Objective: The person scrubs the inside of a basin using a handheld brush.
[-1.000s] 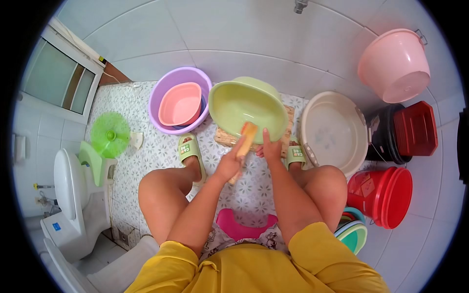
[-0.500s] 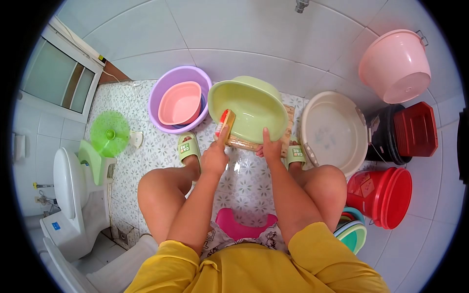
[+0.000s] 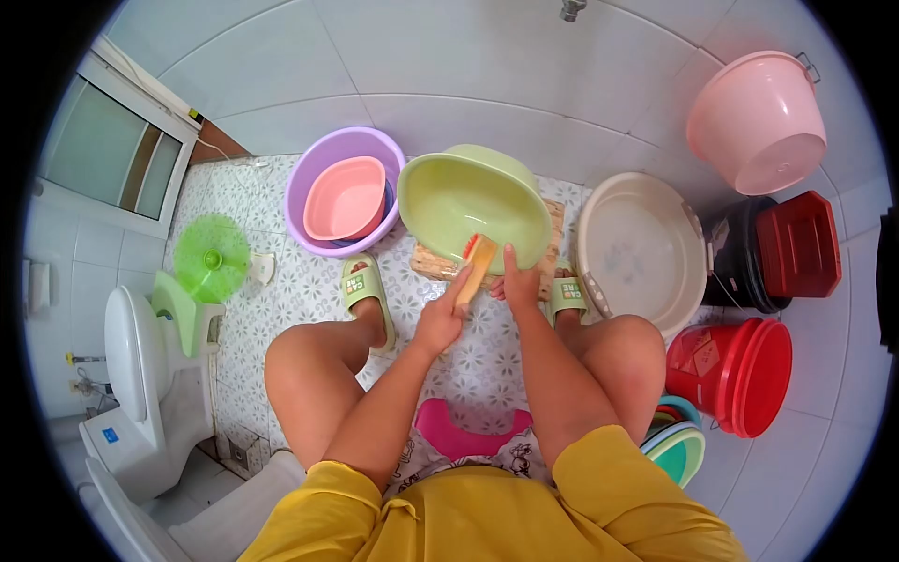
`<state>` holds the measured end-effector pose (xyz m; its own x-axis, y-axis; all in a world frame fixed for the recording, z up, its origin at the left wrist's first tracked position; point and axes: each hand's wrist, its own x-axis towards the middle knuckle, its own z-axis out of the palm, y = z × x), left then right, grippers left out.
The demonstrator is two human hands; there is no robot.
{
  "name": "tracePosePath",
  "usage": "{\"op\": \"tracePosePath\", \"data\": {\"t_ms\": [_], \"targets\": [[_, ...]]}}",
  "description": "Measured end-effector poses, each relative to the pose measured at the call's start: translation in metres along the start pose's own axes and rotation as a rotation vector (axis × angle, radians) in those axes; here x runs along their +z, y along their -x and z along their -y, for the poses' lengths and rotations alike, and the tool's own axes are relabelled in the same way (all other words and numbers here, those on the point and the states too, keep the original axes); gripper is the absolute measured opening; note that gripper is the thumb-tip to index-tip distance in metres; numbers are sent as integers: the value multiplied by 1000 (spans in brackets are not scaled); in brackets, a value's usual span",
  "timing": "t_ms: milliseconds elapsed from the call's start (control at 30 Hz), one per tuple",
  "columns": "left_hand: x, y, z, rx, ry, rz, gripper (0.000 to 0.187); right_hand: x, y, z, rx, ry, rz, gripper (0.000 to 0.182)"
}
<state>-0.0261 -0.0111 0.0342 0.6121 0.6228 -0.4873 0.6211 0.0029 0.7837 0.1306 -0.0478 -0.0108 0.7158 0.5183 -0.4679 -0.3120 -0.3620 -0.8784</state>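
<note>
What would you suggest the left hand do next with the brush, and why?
I would probably sweep the brush along the near rim of the green basin: the left hand has its red bristles at that rim, while the right hand holds the basin close by.

Some Letters Can Be Read

The green left slipper (image 3: 370,292) has a small patch (image 3: 356,285) with 2 rows: CA on top, RE below. The green right slipper (image 3: 567,296) says the same. The blue sticker (image 3: 110,436) on the toilet (image 3: 126,361) and the tag (image 3: 700,359) on the red bucket (image 3: 728,370) are too tiny to read.
</note>
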Motion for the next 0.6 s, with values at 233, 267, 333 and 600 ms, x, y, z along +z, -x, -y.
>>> {"op": "tracePosePath", "data": {"t_ms": [233,267,333,600], "targets": [[-21,-8,1,-81,-711,-337,83,-1,-1,1,24,1,26,52],[-19,-9,4,-80,-712,-337,83,-1,-1,0,13,-1,29,52],[-15,-10,7,104,-440,-270,77,0,1,1,17,-2,12,52],[0,-3,-19,-50,348,172,74,0,-3,-3,-42,-6,-41,54]]}}
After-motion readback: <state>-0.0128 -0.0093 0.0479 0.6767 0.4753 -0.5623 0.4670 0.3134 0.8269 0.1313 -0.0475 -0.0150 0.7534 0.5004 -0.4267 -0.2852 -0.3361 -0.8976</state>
